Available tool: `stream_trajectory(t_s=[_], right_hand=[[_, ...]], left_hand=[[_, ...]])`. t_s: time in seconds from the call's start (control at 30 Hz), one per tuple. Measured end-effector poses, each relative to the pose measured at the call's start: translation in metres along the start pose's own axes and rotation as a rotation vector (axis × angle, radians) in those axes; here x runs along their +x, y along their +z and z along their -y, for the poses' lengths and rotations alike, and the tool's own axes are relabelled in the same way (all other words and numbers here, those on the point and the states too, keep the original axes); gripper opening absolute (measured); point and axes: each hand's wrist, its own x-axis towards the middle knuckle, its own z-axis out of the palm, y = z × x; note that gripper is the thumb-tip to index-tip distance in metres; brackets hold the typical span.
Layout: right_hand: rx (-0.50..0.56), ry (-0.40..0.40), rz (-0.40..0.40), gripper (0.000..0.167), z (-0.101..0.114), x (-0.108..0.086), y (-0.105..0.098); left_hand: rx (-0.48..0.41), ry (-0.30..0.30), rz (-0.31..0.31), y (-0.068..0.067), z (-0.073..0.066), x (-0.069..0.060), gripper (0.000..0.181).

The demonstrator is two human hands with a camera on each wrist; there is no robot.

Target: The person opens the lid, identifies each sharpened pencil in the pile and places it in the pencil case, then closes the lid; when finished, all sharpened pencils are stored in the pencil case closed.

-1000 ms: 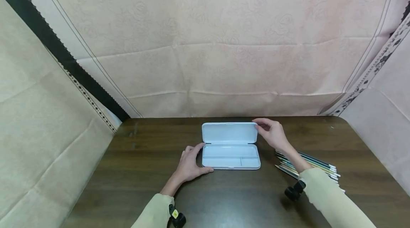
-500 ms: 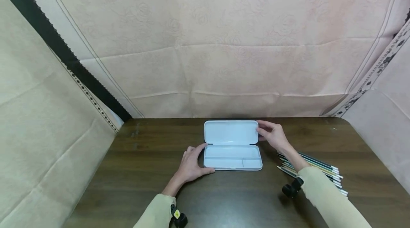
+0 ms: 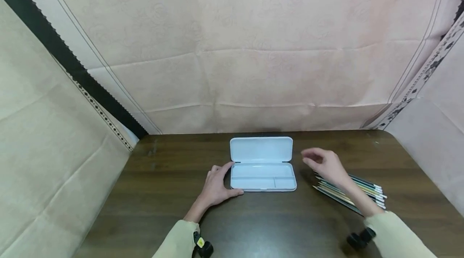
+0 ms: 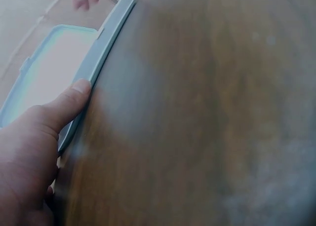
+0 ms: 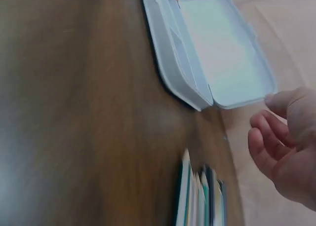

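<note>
- Here, one pale blue, rectangular case with rounded corners (image 3: 251, 171) sits near the far edge of the dark brown, wood-grained table (image 3: 253, 219), its single flat lid (image 3: 261, 149) swung back on the far side.
- I count three compartments in its base: one long trough along the hinge, and a front row split by one short divider (image 3: 274, 182) into a longer part on the left and a small one on the right; all three show their bare pale blue floors.
- My left hand (image 3: 216, 185) is spread wide and grips the left end of the case, thumb on the front edge, forefinger by the hinge.
- My right hand (image 3: 326, 165) has hold of nothing; it hangs just right of the lid, apart from it, fingers loosely curled.
- One bunch of slim wooden pencils in dark green, white and yellowish tones (image 3: 367, 188) lies to the right of the case, points towards it, partly hidden beneath my right forearm; they overlap, so I cannot tell the exact number.
- Two small black cameras show, one on my left wrist (image 3: 206, 249), one on my right (image 3: 359, 240).
</note>
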Motion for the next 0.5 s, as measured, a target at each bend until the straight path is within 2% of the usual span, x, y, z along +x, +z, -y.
stream_trajectory(t_s=[0.1, 0.17, 0.23, 0.33, 0.4, 0.5], right_hand=[[-0.17, -0.147, -0.056, 0.018, 0.0, -0.031, -0.016], [-0.262, -0.199, -0.092, 0.022, -0.002, -0.053, -0.027], [-0.344, -0.194, -0.114, 0.026, -0.006, -0.074, -0.035], [-0.42, -0.126, -0.104, 0.031, -0.011, -0.104, -0.044], [-0.463, -0.081, -0.104, 0.032, -0.014, -0.12, -0.047], [-0.51, -0.058, -0.114, 0.033, -0.018, -0.139, -0.05]], left_hand=[[0.008, 0.002, -0.004, 0.001, 0.0, -0.001, 0.095], [0.01, 0.005, -0.008, 0.002, 0.0, -0.001, 0.095], [0.006, 0.003, -0.012, 0.002, 0.0, -0.001, 0.095], [-0.006, -0.004, -0.01, 0.001, -0.001, -0.001, 0.095], [-0.005, -0.009, -0.006, 0.001, 0.0, 0.0, 0.094], [0.007, -0.011, 0.003, 0.001, 0.0, 0.0, 0.095]])
